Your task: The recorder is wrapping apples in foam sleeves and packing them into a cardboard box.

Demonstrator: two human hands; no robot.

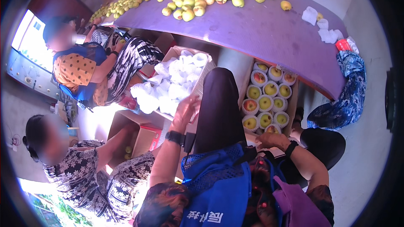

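Note:
My left hand [188,107] is at the near right edge of a cardboard box heaped with white foam fruit nets [176,78]; whether its fingers hold anything cannot be told. On the other side of my raised knee, my right hand [272,141] rests at the near edge of a cardboard box [292,105] of apples. Each apple there sits in a white foam net, in rows, such as a yellow-green apple [265,102] and a red-yellow one [250,105]. The fingers of my right hand are partly hidden, and its grip is unclear.
A long table with a purple cover [246,31] bears loose apples [187,14] and several foam nets [329,35]. Blue patterned cloth [344,101] hangs at its right end. Two people sit at the left, one [77,66] by the table, one [75,173] reaching into a cardboard box [143,140].

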